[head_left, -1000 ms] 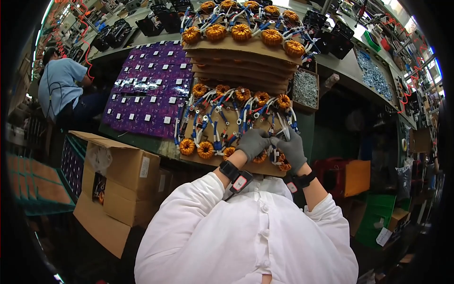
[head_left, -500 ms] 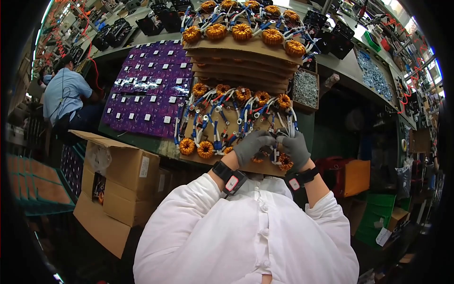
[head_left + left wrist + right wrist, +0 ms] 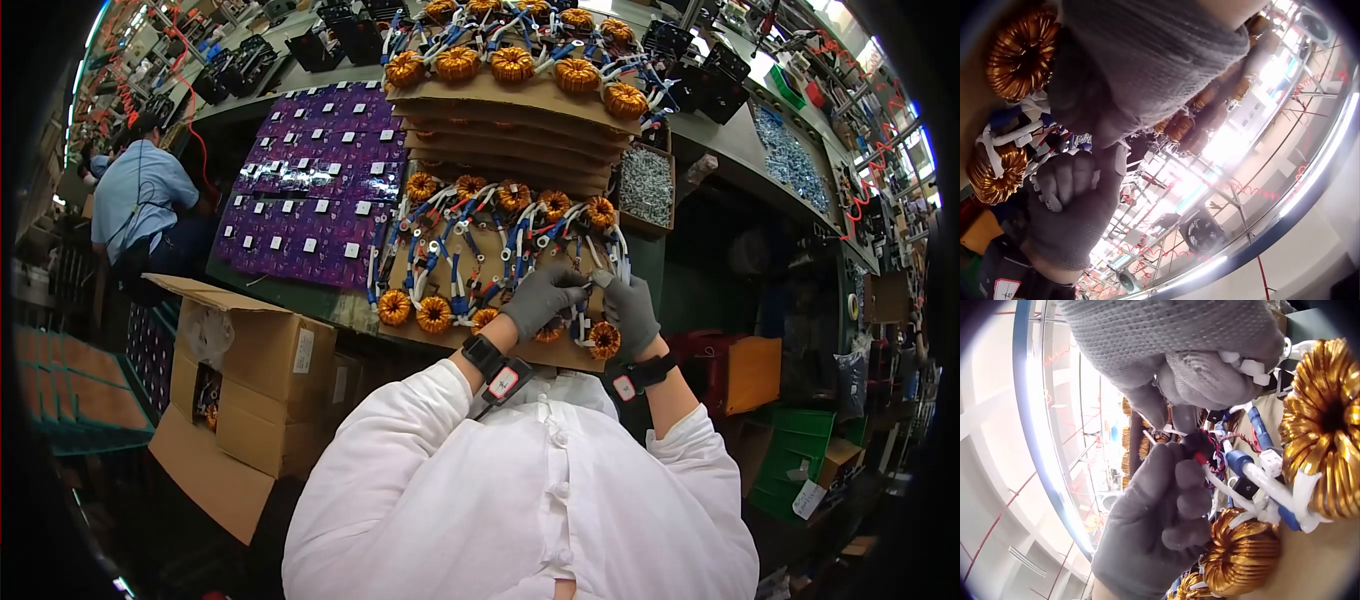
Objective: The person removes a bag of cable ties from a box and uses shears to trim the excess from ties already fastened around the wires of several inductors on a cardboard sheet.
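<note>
Both hands wear grey gloves and meet over the near right part of a cardboard sheet (image 3: 487, 245) bearing copper-wound toroid coils (image 3: 604, 341). My left hand (image 3: 545, 300), fingers curled, pinches a wire with a red sleeve (image 3: 1200, 459) in the right wrist view. Opposite it, my right hand (image 3: 630, 312) holds a thin white wire (image 3: 1171, 432) between thumb and forefinger. Small white blocks (image 3: 1249, 369) show at its other curled fingers. Blue and white leads with ring terminals run between the coils. The fingers partly hide the wire ends.
A stack of cardboard layers (image 3: 510, 130) with more coils stands behind. Purple circuit boards (image 3: 310, 185) lie to the left, a box of screws (image 3: 648, 187) to the right. An open carton (image 3: 262, 385) stands at lower left. Another person (image 3: 145, 195) sits at far left.
My hands drew slightly apart. The left one first came back toward the body, then moved forward again; the right one shifted a little right. The person at far left straightened up.
</note>
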### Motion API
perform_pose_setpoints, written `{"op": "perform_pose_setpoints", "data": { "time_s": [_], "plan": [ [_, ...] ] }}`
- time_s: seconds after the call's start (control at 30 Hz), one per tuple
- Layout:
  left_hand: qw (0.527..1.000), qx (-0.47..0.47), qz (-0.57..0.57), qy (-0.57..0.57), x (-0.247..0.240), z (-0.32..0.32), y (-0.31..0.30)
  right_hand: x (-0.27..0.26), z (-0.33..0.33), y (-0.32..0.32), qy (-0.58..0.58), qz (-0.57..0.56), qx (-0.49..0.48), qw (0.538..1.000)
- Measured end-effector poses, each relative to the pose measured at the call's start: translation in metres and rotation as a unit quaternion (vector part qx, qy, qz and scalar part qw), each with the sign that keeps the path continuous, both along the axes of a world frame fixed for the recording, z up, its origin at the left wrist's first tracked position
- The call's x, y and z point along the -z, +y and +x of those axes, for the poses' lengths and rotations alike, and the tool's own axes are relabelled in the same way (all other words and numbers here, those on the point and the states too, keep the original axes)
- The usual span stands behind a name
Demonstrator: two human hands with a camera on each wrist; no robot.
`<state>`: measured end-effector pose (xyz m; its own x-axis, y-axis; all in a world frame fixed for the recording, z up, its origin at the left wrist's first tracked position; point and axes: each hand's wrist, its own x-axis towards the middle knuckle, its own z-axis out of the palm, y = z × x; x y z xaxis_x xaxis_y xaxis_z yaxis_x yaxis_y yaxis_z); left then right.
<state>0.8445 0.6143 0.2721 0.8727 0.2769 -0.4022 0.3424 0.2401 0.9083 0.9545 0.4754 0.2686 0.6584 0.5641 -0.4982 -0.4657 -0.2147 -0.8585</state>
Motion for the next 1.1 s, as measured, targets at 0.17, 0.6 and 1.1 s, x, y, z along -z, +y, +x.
{"op": "perform_pose_setpoints", "data": {
  "time_s": [0.17, 0.6, 1.1],
  "plan": [
    [0.998, 0.0, -0.047, 0.043, 0.0, 0.005, 0.005, -0.003, -0.003, 0.0, 0.012, 0.017, 0.003, 1.0],
    [0.999, 0.008, 0.011, 0.053, 0.009, 0.012, 0.004, 0.016, -0.011, 0.007, -0.154, 0.034, -0.002, 0.987],
    [0.866, 0.15, 0.467, 0.096, 0.016, 0.026, -0.001, 0.004, -0.02, 0.003, -0.005, 0.039, 0.017, 0.999]
  ]
}}
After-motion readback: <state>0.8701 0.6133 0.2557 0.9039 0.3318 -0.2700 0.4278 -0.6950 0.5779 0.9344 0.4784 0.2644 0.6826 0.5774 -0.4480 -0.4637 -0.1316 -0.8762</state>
